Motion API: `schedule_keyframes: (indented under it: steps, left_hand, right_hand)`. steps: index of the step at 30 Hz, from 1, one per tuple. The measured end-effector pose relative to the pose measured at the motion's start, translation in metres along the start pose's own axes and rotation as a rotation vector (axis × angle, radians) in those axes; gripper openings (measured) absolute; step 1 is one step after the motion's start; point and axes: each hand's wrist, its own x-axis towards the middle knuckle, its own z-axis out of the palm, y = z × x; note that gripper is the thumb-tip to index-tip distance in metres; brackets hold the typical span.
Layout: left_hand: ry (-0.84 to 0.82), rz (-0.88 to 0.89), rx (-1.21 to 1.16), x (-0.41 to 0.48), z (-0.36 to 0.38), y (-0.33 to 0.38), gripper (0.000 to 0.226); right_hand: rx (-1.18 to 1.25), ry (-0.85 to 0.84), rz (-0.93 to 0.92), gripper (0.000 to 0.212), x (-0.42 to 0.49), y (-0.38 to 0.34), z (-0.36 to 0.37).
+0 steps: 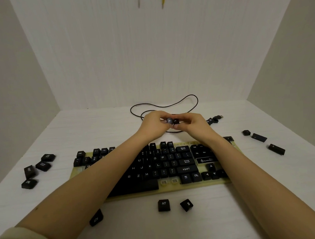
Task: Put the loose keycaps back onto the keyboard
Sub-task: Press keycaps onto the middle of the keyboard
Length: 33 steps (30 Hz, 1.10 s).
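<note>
Fingers [163,121] of both hands pinch two keycaps [169,120], legends facing the camera.

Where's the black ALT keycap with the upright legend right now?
Head view: the black ALT keycap lies on the white table just in front of the yellowish keyboard, left of a tilted black keycap.
</note>
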Motion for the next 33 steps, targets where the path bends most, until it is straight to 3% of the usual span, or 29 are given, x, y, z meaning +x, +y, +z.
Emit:
schedule_keyframes:
  steps: [15, 19, 27, 33]
  left_hand:
    - [-0.026, -0.068, -0.076, -0.028, 0.004, 0.005, 0.02]
    - [-0.146, -0.11, -0.005, -0.026, 0.003, 0.002, 0.018]
    - [-0.26, -0.144, 0.054, -0.023, 0.0, 0.004, 0.023]
    - [-0.293, -0.196, -0.011, -0.019, -0.003, 0.004, 0.021]
  right_hand:
    - [-0.135, -0.002, -0.099, 0.021, -0.029, 0.004, -0.01]
    - [-0.18, 0.084, -0.051, 0.015, -0.029, 0.003, -0.009]
    - [-0.139, -0.078, 0.0, 0.018, -0.031, 0.001, -0.012]
    - [-0.164, -0.07, 0.0, 0.019, -0.031, 0.001, -0.013]
